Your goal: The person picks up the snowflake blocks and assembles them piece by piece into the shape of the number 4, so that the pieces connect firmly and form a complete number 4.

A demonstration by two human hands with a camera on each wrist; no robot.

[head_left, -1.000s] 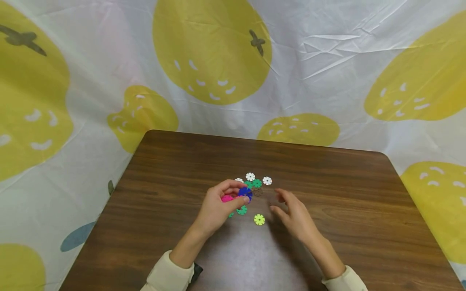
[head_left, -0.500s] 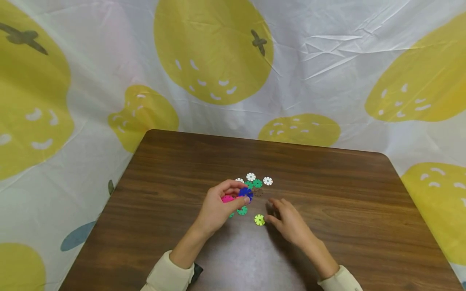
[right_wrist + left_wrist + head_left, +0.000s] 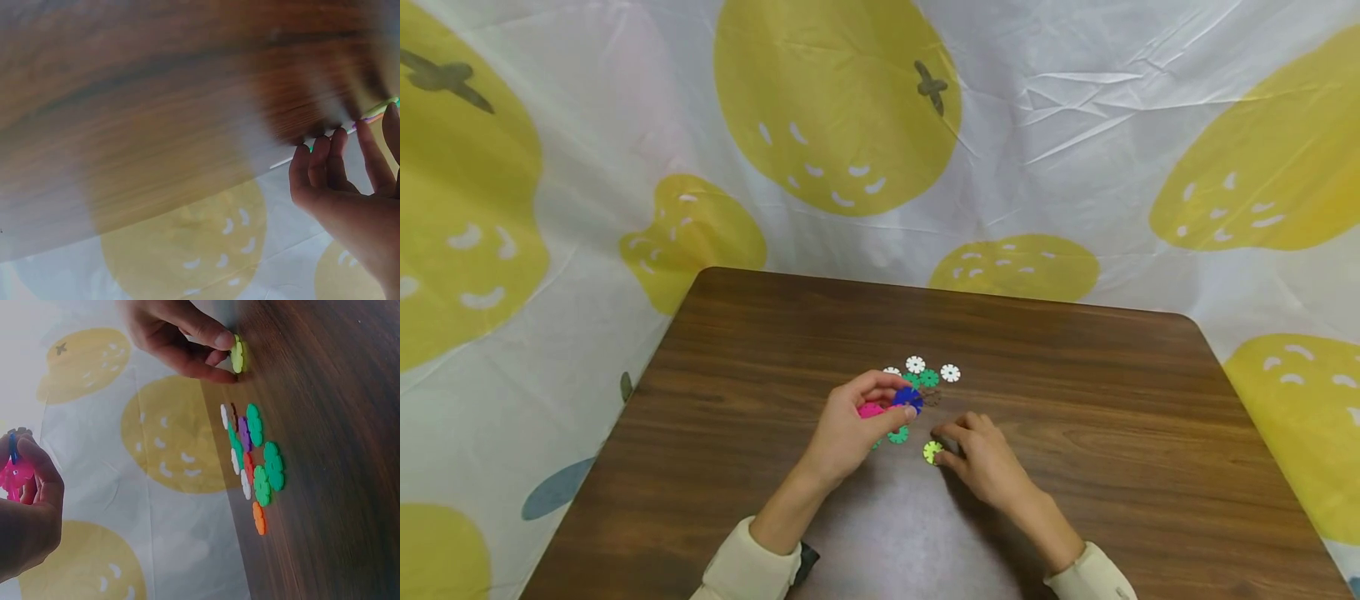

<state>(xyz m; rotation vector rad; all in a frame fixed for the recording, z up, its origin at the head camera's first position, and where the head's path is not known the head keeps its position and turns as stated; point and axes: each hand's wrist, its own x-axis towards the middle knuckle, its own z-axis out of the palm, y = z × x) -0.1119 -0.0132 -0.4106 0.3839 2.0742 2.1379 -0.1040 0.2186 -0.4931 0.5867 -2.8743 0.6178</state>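
Note:
In the head view my left hand [image 3: 842, 429] is raised over the table, pinching a blue notched plastic disc [image 3: 907, 401] with a pink notched disc [image 3: 870, 409] beside it. The left wrist view shows these pieces clustered at the fingertips, partly hidden by the hand. My right hand [image 3: 994, 467] is low at the table by a yellow-green notched disc [image 3: 929, 451]. Its thumb touches or nearly touches that disc's right edge, while the forefinger reaches past the far side. In the left wrist view the same yellow-green disc [image 3: 237, 355] lies against the thumb tip.
Several loose notched discs lie on the brown wooden table [image 3: 1075, 375]: a white disc [image 3: 950, 372], a green disc [image 3: 929, 377], a brown disc [image 3: 932, 397], a purple disc [image 3: 244, 433], an orange disc [image 3: 259, 517]. Behind the table hangs a fruit-print sheet [image 3: 850, 250].
My right hand has moved left and down toward me, from right of the discs to the yellow-green disc. The left hand has stayed put with the blue and pink discs.

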